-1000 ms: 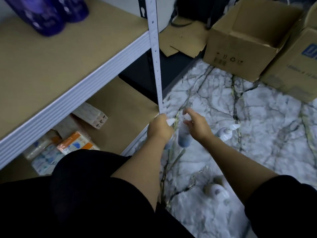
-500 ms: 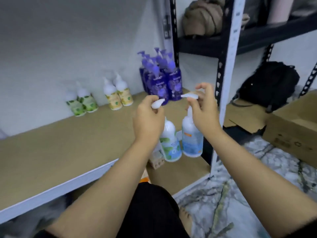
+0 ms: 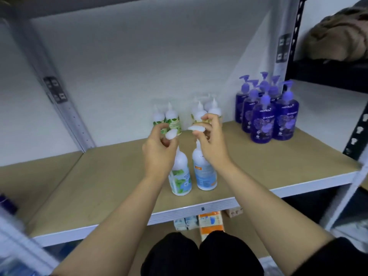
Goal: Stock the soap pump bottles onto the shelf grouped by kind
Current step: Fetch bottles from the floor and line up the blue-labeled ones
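My left hand (image 3: 159, 150) grips the pump head of a white bottle with a green leaf label (image 3: 180, 179). My right hand (image 3: 213, 144) pinches the pump head of a white bottle with a blue and orange label (image 3: 205, 176). Both bottles hang upright over the front part of the tan shelf board (image 3: 99, 186); whether they touch it I cannot tell. Against the back wall stand two green-label bottles (image 3: 169, 120), a group of yellow-label bottles (image 3: 211, 109) partly behind my right hand, and several purple pump bottles (image 3: 266, 114) at the right.
A white upright post (image 3: 67, 114) rises at the shelf's back left. A black rack (image 3: 356, 134) with a brown bag (image 3: 338, 38) stands to the right. Small boxes (image 3: 209, 222) lie on the lower shelf under the front edge.
Both hands lifted the two bottles from the floor up to the shelf and moved them forward over the board. The view has swung up and left onto the shelf.
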